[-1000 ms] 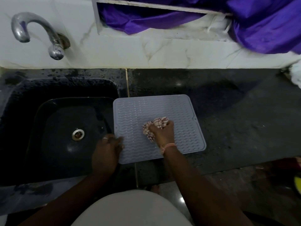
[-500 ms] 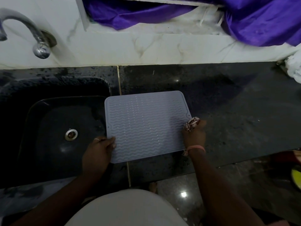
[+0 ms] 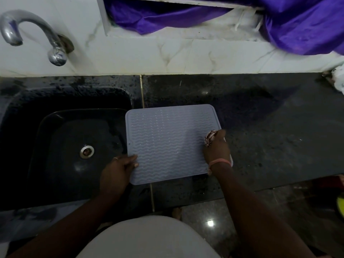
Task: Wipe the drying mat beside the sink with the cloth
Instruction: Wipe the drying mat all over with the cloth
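1. A grey drying mat (image 3: 170, 144) is laid flat on the dark table (image 3: 270, 127), just beside the black sink (image 3: 74, 146).
2. A bunched cloth (image 3: 210, 139) is gripped by the right hand (image 3: 216, 149) at the mat's right edge.
3. The mat's left edge is touched by the left hand (image 3: 117, 169), seemingly with straight fingers.

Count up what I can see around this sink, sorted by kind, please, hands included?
Hands: 2, the left hand and the right hand
Drying mats: 1, the grey drying mat
Cloths: 1, the checked cloth
Sinks: 1, the black sink
Taps: 1, the metal tap
Purple fabrics: 1, the purple fabric
Total: 7
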Action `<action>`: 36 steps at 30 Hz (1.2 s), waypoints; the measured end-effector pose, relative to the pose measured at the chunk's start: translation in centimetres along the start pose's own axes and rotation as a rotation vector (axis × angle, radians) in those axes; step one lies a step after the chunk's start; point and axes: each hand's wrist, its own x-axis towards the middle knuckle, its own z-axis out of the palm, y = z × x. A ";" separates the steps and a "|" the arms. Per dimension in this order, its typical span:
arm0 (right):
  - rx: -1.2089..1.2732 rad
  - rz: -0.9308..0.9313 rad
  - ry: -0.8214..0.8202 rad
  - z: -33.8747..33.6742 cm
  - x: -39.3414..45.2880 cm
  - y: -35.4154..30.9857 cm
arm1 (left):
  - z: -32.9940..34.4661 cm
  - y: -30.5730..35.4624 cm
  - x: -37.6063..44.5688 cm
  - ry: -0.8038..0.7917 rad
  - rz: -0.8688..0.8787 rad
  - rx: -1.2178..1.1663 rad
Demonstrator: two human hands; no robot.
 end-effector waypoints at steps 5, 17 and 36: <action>-0.028 -0.086 -0.077 2.0 -2.1 -2.8 | -0.7 0.4 0.2 -0.038 -0.019 -0.017; 0.149 -0.195 -0.098 8.0 -8.6 -7.8 | -1.4 0.5 0.2 -0.070 -0.061 -0.158; 0.253 -0.496 -0.457 11.9 -11.5 -12.8 | -0.9 0.3 -0.5 -0.013 -0.043 -0.269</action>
